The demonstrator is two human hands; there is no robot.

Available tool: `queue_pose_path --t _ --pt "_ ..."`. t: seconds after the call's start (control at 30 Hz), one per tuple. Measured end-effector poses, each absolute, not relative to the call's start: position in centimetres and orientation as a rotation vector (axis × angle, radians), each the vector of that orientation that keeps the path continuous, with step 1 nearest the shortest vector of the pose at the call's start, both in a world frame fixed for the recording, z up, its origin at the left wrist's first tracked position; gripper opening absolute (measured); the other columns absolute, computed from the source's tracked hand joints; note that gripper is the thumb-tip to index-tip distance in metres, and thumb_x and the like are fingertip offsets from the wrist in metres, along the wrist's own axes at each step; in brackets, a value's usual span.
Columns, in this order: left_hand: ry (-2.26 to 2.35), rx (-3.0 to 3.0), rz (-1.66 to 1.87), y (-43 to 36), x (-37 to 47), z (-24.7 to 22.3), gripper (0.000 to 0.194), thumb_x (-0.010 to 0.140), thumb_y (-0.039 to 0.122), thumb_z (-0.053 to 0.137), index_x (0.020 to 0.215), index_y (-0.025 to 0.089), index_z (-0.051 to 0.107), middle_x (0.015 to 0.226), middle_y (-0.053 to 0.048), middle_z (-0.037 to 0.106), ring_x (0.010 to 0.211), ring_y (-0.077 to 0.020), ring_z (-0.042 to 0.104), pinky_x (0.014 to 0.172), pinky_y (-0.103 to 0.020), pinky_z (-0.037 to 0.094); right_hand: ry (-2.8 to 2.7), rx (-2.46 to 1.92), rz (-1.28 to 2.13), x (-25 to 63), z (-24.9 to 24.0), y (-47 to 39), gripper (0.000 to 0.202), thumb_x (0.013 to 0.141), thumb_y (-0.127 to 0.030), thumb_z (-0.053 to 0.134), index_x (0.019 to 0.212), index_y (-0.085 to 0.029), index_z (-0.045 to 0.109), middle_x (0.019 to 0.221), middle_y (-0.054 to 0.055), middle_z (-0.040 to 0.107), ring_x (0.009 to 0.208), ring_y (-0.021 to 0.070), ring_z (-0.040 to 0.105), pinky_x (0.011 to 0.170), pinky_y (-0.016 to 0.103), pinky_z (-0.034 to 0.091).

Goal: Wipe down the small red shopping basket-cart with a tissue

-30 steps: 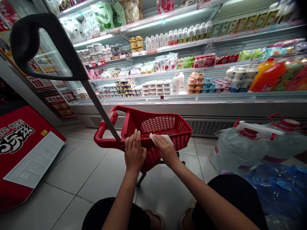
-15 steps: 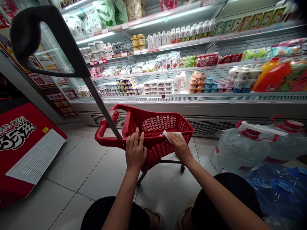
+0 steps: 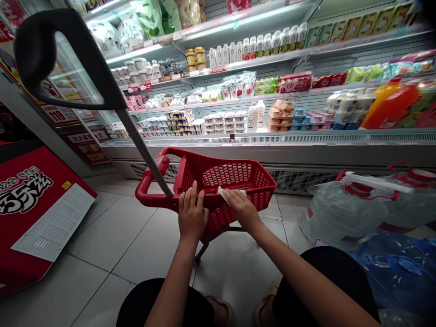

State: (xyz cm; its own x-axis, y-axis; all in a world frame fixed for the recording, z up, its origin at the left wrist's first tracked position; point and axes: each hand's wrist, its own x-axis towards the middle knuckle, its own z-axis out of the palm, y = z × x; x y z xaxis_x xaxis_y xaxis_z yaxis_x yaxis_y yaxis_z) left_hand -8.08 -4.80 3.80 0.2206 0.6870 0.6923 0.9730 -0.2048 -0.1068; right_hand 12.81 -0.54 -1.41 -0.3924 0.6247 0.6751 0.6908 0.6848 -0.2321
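A small red shopping cart with perforated basket walls stands in front of me on the tiles. My left hand lies on the near rim of its basket, fingers stretched out and holding nothing. Farther right along the same rim, my right hand presses a white cloth against the red plastic. Part of the cloth is hidden under my fingers. A tall grey pole with a black looped handle rises at the cart's handle end, on the left.
A refrigerated shelf unit with dairy goods runs behind the cart. At right are large wrapped water bottles and a blue water jug. A red cabinet stands at left. My knees flank the near floor.
My right hand has slid left along the basket rim with the white cloth, closer to my left hand. The left hand has stayed in place.
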Motion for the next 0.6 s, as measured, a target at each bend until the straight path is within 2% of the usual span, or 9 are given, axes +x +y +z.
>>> queue_pose_path --t 0.2,0.33,0.47,0.6 --pt "-1.520 -1.932 -0.763 -4.5 -7.7 3.5 0.045 0.084 0.009 0.057 0.127 0.013 0.066 0.161 -0.016 0.044 0.142 -0.0347 0.049 0.125 -0.054 0.029 -2.006 -1.202 -0.107 19.9 -3.4 0.4 0.073 0.091 0.002 0.033 0.158 -0.026 0.044 0.150 0.005 0.059 0.140 0.0235 0.052 0.120 0.047 0.042" --pt "-1.533 -1.914 -0.798 -4.3 -7.4 3.3 0.042 0.082 0.011 0.060 0.123 0.013 0.066 0.160 -0.018 0.045 0.143 -0.0364 0.047 0.125 -0.057 0.028 -1.964 -1.182 -0.117 16.5 -2.9 -0.4 0.072 0.090 0.002 0.036 0.156 -0.024 0.047 0.148 0.005 0.061 0.140 0.0238 0.052 0.121 0.047 0.041" --pt "-1.547 -1.911 -0.802 -4.2 -7.8 3.3 0.042 0.082 0.012 0.061 0.123 0.013 0.066 0.161 -0.018 0.045 0.145 -0.0371 0.044 0.126 -0.058 0.026 -2.051 -1.045 -0.074 11.2 -1.4 -1.4 0.074 0.089 0.003 0.036 0.159 -0.022 0.042 0.155 0.003 0.055 0.145 0.0222 0.046 0.124 0.044 0.038" --pt "-1.543 -1.921 -0.758 -4.2 -8.8 3.3 0.042 0.083 0.012 0.060 0.125 0.014 0.065 0.161 -0.018 0.044 0.146 -0.0364 0.043 0.127 -0.058 0.022 -2.113 -0.970 -0.083 11.6 -1.6 -1.2 0.079 0.088 0.005 0.036 0.161 -0.026 0.036 0.155 0.001 0.054 0.144 0.0196 0.048 0.123 0.043 0.040"
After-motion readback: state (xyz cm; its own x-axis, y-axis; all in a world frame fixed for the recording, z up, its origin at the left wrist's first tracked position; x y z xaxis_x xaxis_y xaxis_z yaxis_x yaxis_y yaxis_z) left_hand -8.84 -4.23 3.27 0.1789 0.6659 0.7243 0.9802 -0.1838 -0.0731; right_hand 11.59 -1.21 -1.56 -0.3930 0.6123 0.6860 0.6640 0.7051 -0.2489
